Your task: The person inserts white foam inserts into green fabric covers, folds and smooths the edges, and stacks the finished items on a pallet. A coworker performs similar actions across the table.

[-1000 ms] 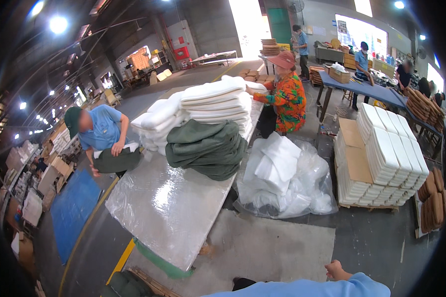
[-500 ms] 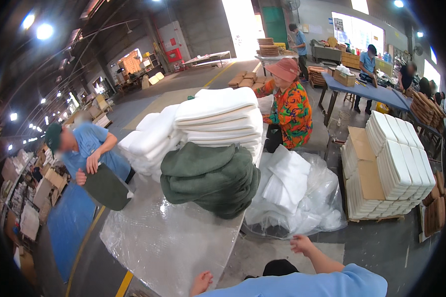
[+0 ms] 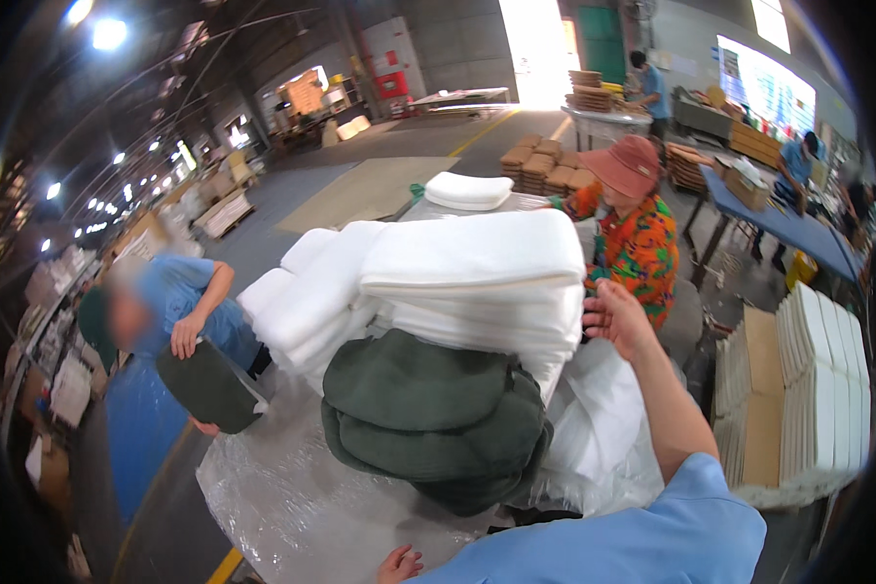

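Note:
My right hand [image 3: 616, 316] reaches forward to the right end of a stack of white padded sheets [image 3: 472, 258]. Its fingers are apart and hold nothing; whether the fingertips touch the stack I cannot tell. Low in the picture, my left hand [image 3: 399, 565] hovers by the near edge of the plastic-covered table [image 3: 292, 496], loosely open with nothing in it. Between my hands and the white stack lies a heap of dark green fabric covers [image 3: 414, 404], folded over one another. More white pads [image 3: 311, 282] lean against the stack's left side.
At left a co-worker [image 3: 190, 302] holds a dark green cushion [image 3: 209, 384]. Across the table stands another person in a red hat [image 3: 628, 165]. Clear plastic with white material [image 3: 603, 428] lies right of the table, beyond it stacked white pads with cardboard [image 3: 813, 389].
My right hand has moved up and forward from the table's near right to the white stack's end. My left hand stays low. The view has shifted closer to the stack.

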A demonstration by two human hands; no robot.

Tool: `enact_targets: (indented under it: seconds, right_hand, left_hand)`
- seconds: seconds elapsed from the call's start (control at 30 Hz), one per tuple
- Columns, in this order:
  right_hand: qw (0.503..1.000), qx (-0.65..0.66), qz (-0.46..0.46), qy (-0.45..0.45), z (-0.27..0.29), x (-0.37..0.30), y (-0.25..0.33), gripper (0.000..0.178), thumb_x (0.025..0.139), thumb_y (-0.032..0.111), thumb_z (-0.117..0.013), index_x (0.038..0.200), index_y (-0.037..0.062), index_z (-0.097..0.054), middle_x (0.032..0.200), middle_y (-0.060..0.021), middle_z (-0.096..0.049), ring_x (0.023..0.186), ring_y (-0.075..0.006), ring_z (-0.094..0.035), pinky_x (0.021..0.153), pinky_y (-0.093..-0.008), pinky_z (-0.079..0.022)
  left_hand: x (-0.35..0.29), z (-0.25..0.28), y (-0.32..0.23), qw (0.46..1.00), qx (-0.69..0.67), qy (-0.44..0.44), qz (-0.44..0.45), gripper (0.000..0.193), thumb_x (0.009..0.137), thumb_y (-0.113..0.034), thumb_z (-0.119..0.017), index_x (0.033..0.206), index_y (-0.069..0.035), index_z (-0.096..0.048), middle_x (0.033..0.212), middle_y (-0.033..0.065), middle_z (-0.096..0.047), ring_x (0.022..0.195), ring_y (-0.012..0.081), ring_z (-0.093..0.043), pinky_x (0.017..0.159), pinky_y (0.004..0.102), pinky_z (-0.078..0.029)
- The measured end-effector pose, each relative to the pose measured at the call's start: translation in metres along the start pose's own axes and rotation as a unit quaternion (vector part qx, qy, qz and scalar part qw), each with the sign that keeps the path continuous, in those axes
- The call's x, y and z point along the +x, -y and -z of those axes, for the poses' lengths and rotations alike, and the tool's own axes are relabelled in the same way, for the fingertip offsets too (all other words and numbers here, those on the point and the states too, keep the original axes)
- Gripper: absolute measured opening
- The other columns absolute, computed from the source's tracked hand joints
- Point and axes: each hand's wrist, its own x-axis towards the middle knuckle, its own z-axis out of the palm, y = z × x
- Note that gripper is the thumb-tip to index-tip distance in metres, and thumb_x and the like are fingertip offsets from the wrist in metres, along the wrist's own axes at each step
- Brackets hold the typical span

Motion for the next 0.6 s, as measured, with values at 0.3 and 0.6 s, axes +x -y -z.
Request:
enact_targets:
  seconds: [0.3, 0.6]
  right_hand:
    - [0.990, 0.010, -0.105, 0.098, -0.012, 0.125, 0.047, 0.043, 0.109, 0.049, -0.062, 0.113, 0.0076, -0.074, 0.095, -0.0053, -0.078, 0.075, -0.0173, -0.075, 0.066, -0.0337, -0.063]
    - [0.978, 0.079, -0.106, 0.159, -0.067, 0.122, 0.081, 0.060, 0.104, 0.039, -0.073, 0.145, -0.0023, -0.058, 0.134, -0.0180, -0.070, 0.120, -0.0320, -0.071, 0.106, -0.0490, -0.058]
  left_hand:
    - [0.011, -0.062, -0.003, 0.998, -0.004, -0.067, 0.015, 0.060, 0.105, -0.037, -0.069, 0.154, -0.005, -0.054, 0.126, 0.0153, -0.074, 0.108, 0.0252, -0.073, 0.095, 0.0381, -0.059]
    - [0.020, -0.055, 0.000, 0.994, 0.033, -0.107, -0.022, 0.059, 0.106, -0.038, -0.068, 0.153, -0.006, -0.054, 0.129, 0.0147, -0.073, 0.109, 0.0246, -0.073, 0.095, 0.0382, -0.059]
